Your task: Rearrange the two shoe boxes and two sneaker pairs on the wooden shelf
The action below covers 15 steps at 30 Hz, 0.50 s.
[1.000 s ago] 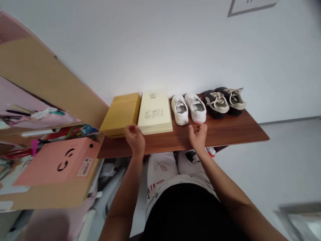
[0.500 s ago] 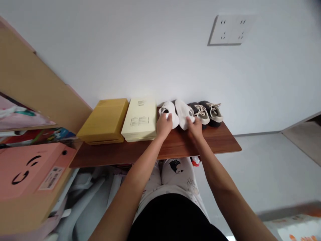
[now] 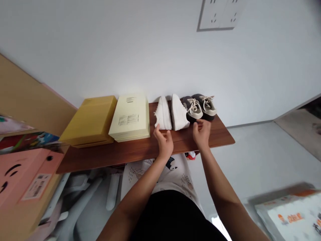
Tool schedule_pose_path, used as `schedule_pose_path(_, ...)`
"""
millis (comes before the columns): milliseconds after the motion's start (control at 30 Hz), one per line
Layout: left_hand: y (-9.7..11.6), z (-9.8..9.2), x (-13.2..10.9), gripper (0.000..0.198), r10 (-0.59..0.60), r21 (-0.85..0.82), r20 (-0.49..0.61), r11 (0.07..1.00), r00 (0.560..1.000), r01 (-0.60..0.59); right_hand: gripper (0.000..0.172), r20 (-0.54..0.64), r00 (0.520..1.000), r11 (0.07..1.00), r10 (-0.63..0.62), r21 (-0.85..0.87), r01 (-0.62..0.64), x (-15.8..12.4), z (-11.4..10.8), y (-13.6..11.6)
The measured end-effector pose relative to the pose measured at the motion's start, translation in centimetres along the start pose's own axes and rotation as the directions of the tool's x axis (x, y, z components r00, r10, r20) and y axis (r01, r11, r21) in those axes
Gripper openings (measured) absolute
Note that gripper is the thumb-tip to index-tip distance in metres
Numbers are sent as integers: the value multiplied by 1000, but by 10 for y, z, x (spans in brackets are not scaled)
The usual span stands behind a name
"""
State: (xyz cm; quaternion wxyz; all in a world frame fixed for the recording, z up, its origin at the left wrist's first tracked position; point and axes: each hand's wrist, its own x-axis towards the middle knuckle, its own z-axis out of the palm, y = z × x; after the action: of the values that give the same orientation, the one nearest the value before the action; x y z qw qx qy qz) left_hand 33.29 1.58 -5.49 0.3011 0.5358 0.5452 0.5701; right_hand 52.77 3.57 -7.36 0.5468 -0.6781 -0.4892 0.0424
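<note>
Two white sneakers [image 3: 170, 113] stand on their sides, sole to sole, on a brown wooden shelf [image 3: 140, 150] against the wall. My left hand [image 3: 164, 142] hovers just below the left white sneaker with its fingers loosely curled and nothing in it. My right hand [image 3: 202, 132] is open in front of a pair of dark grey sneakers [image 3: 199, 107] with beige laces, its fingertips near the toe of the left one. To the left on the shelf lie a cream shoe box [image 3: 130, 117] and a yellow shoe box [image 3: 89, 120].
A pink box with a printed face [image 3: 22, 174] sits on a cardboard box at the lower left. A tan board [image 3: 25, 90] leans at the left. A wall socket plate [image 3: 218, 15] is above. A printed bag [image 3: 293, 214] lies on the floor at right.
Both hands held the white sneakers half a second ago and have let go and drawn back. The white sneakers now stand on their sides instead of lying flat.
</note>
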Motion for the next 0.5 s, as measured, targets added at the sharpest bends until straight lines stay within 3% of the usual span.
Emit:
schedule_pose_path(67, 15, 22, -4, 48, 204, 6, 171, 978, 964, -208, 33, -131, 991, 988, -39, -151, 18, 23, -17, 12)
schedule_pose_path(133, 34, 59, 4, 38, 319, -11, 358, 941, 877, -338, 41, -123, 992, 961, -29, -275, -7, 51, -26, 25)
schedule_pose_path(200, 53, 101, 18, 38, 297, 44, 512, 928, 806, -370, 55, 7, 1000, 960, 16, -280, -14, 78, -29, 36)
schedule_pose_path(233, 62, 121, 26, 41, 227, 126, 575, 924, 786, -360, 61, 76, 996, 968, 45, -248, -25, 89, -29, 40)
schedule_pose_path(300, 75, 150, 41, 41, 37, 316, 629, 900, 777, -299, 70, 144, 982, 981, 118, -171, -93, 104, -28, 46)
schedule_pose_path(367, 83, 165, 54, 33, -92, 426, 623, 873, 777, -238, 74, 93, 969, 972, 229, -81, -222, 110, -27, 50)
schedule_pose_path(433, 83, 168, 65, 24, -105, 407, 598, 894, 795, -188, 76, -11, 933, 930, 359, 92, -357, 114, -27, 55)
schedule_pose_path(500, 80, 163, 74, 20, -90, 299, 521, 951, 849, -83, 74, -45, 891, 856, 452, 303, -419, 116, -27, 62)
